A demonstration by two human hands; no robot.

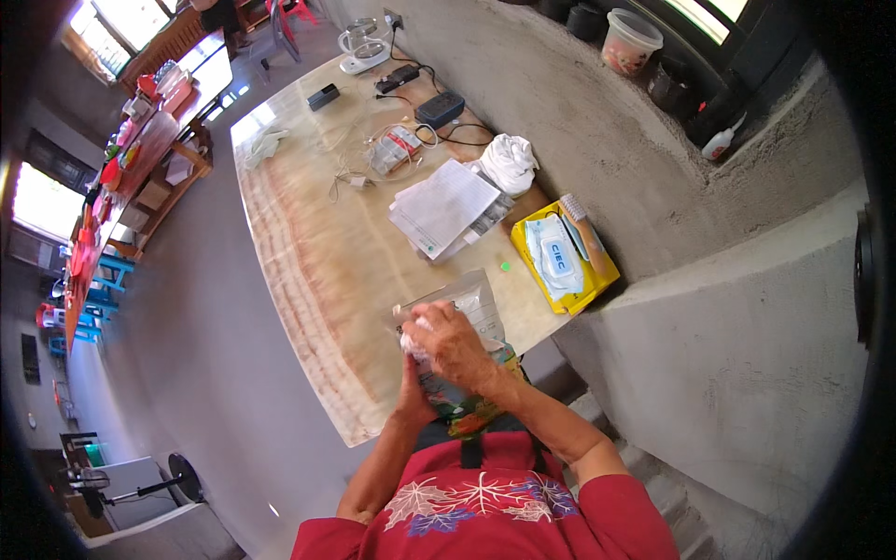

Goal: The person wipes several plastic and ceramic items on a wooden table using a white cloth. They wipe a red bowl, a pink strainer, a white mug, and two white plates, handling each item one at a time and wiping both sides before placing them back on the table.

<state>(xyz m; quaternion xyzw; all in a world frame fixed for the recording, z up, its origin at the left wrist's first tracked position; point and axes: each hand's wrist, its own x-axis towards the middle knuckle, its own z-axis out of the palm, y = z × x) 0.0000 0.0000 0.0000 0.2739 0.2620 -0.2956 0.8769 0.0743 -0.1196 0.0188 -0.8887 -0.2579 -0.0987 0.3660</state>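
Note:
My hands are together over the near edge of the marble-patterned table [317, 271]. My right hand [453, 350] is closed, its fingers bent over a small white crumpled thing [411, 343], maybe cloth or tissue. From below, my left hand [413, 392] reaches the same white thing, thumb up against it; most of its fingers are hidden. Beneath and beyond my hands lies a clear plastic bag [478, 303] with printing on it. Something dark with a colourful pattern hangs below my hands at the table edge, partly covered by my forearms.
Papers [446, 207] lie ahead, beside a white cloth [509, 163]. To the right, a yellow basket [597, 280] holds a wipes pack [553, 257] and a brush [581, 224]. Cables, a black adapter [439, 110] and a glass kettle [364, 45] are at the far end. A concrete wall borders the right.

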